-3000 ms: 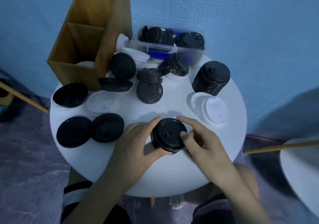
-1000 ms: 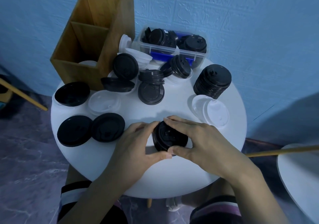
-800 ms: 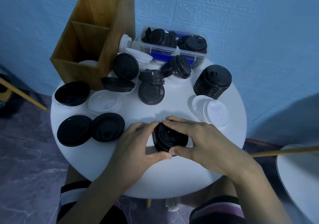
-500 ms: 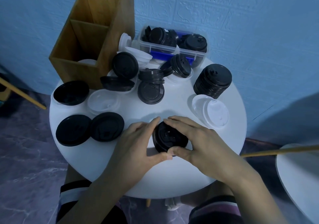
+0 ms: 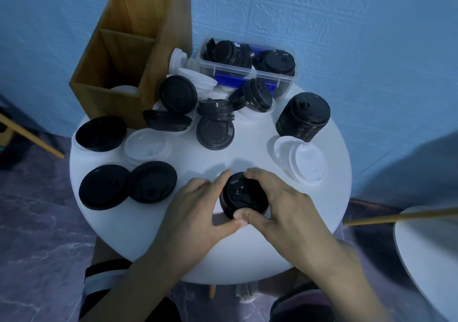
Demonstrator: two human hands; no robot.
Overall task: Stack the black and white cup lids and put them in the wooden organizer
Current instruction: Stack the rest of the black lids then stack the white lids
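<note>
A short stack of black lids (image 5: 241, 195) stands near the front of the round white table (image 5: 260, 254). My left hand (image 5: 198, 210) grips its left side and my right hand (image 5: 280, 205) grips its right side, thumbs meeting at the front. A taller black lid stack (image 5: 303, 115) stands at the right back. Two white lids (image 5: 301, 159) lie overlapping before it. Two flat black lids (image 5: 128, 185) lie at the left front. The wooden organizer (image 5: 128, 56) stands at the back left, with a white lid (image 5: 124, 89) showing in its near compartment.
A clear plastic box (image 5: 247, 66) with black lids sits against the blue wall. Loose black and white lids crowd the table's back middle. A black bowl-like lid (image 5: 100, 133) and a clear lid (image 5: 147, 145) lie at the left. Another white table (image 5: 431, 257) is at the right.
Three seconds ago my right hand held the stack loosely from the side; it has since closed over the stack's right rim. Both hands have stayed on the stack in place.
</note>
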